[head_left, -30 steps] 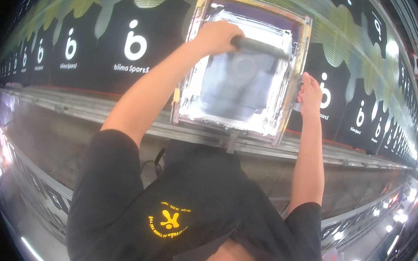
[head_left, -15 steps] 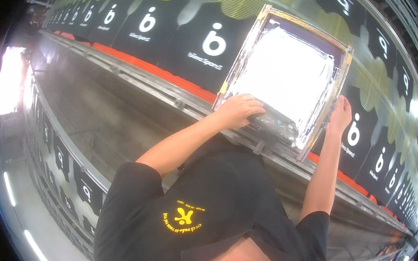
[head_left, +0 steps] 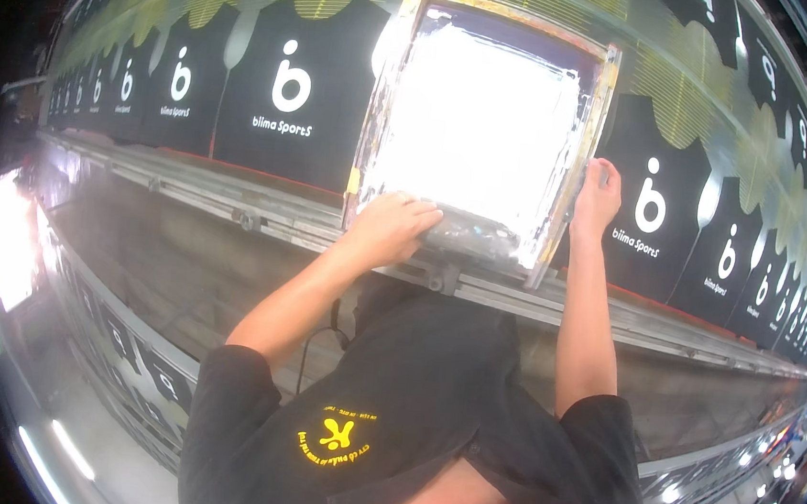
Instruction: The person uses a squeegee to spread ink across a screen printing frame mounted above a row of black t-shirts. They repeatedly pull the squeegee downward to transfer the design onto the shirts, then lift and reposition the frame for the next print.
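Note:
A printing screen in a worn wooden-coloured frame (head_left: 605,87) lies over the printing table, its inner area (head_left: 472,124) glaring white with smeared ink along the sides. My left hand (head_left: 396,223) is closed over a dark squeegee bar (head_left: 467,234) at the screen's lower end. My right hand (head_left: 598,197) is at the frame's right side, fingers curled at that edge. Black garment panels with white printed logos (head_left: 269,87) lie to both sides of the screen.
A metal rail (head_left: 290,228) runs along the table's near edge, just beyond my body. A second row of dark panels (head_left: 144,364) stands at lower left. Several lights show at the right and left rims.
A second ago my left hand and squeegee were high on the screen; now they are at its lower end, and the middle looks whiter. The view has also swung about between frames.

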